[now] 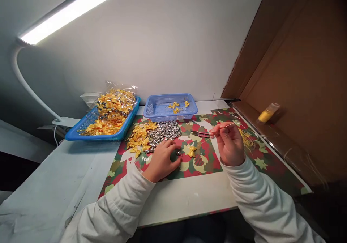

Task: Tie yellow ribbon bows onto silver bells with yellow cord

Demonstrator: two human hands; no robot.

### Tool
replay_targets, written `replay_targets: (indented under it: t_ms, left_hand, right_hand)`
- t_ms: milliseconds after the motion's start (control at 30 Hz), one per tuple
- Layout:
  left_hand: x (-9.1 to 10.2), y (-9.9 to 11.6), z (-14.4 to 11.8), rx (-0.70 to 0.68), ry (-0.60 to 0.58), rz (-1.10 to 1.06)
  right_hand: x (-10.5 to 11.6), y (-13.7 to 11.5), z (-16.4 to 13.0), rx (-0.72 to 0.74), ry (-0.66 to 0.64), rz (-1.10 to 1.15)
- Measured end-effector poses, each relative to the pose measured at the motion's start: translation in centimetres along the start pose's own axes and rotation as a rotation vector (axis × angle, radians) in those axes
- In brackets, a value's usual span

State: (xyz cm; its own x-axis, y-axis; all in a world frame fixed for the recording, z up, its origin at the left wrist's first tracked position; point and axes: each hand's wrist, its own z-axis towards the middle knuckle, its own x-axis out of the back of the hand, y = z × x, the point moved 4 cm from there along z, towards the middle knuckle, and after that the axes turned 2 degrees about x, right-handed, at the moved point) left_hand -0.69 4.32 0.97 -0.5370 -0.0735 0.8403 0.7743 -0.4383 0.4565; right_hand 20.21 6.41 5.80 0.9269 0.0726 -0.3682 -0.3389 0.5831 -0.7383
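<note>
Two hands working with a yellow bow, a thread and small silver bells on a patterned mat.

Just left of frame centre, the left hand (162,160) lies palm-down on the red-and-green mat (260,160), fingers curled narrow around a single silver bell (178,152) at its fingertips. To the right of centre, the right hand (230,143) is raised, thumb and forefinger pinched shut on a thin gold thread (207,140) that slants down-left to a yellow bow (192,151) lying on the mat between the hands. Red-handled snips (202,134) lie just beyond the bow. Above the left hand sit a pile of silver bells (164,131) and a heap of yellow bows (139,137). Further back on the tabletop (54,185) are a small blue basket (159,109) holding a few bows and, at left, a larger blue tray (81,134) of bagged finished pieces.
</note>
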Motion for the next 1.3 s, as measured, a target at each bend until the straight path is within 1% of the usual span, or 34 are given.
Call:
replay_targets:
  t_ms: [67,100,133,200,267,300,367,433,533,633,800,933,1067,1133,1200,1300]
  left_hand:
    - [-0.3,-0.2,0.0,-0.001,-0.016,0.034]
    - [-0.4,-0.3,0.0,0.001,-0.024,0.039]
    - [-0.5,-0.3,0.1,0.004,-0.033,0.033]
    - [-0.4,-0.4,0.2,0.022,-0.044,-0.026]
    - [0.0,-0.4,0.3,0.071,-0.019,-0.168]
    - [0.2,-0.5,0.3,0.107,0.009,-0.26]
    - [0.5,-0.7,0.4,0.193,0.069,-0.449]
    - [0.5,-0.9,0.4,0.276,0.099,-0.591]
    - [0.2,-1.0,0.4,0.347,0.076,-0.702]
    - [0.1,-1.0,0.3,0.367,0.071,-0.715]
    - [0.0,-1.0,0.0,0.361,0.098,-0.664]
    - [0.2,-0.6,-0.2,0.295,0.136,-0.62]
    - [0.7,0.0,-0.1,0.162,0.179,-0.607]
    - [0.9,0.1,0.0,0.118,0.199,-0.624]
    - [1.1,0.1,0.0,0.097,0.215,-0.639]
    - [1.4,0.3,-0.1,0.054,0.235,-0.628]
  right_hand:
    - [-0.1,0.2,-0.1,-0.004,-0.019,-0.048]
    - [-0.2,0.5,-0.2,-0.028,-0.05,-0.095]
    - [-0.5,0.9,-0.5,-0.065,-0.102,-0.159]
    - [-1.3,1.8,-1.2,-0.168,-0.252,-0.341]
    - [-2.3,2.7,-2.2,-0.235,-0.431,-0.531]
    - [-2.7,3.0,-2.6,-0.24,-0.494,-0.596]
    - [-3.4,3.3,-3.3,-0.22,-0.557,-0.665]
    - [-3.7,3.5,-3.8,-0.195,-0.57,-0.7]
    - [-3.9,3.7,-4.1,-0.188,-0.57,-0.718]
    - [-4.0,3.7,-4.3,-0.197,-0.567,-0.696]
    - [-4.2,3.6,-4.4,-0.202,-0.556,-0.667]
    - [-4.3,3.7,-4.6,-0.215,-0.561,-0.643]
    - [-4.1,4.2,-4.8,-0.28,-0.541,-0.618]
    - [-4.0,4.3,-4.8,-0.304,-0.533,-0.619]
    - [-4.0,4.0,-4.6,-0.266,-0.532,-0.648]
    - [-4.1,3.2,-4.2,-0.105,-0.511,-0.661]
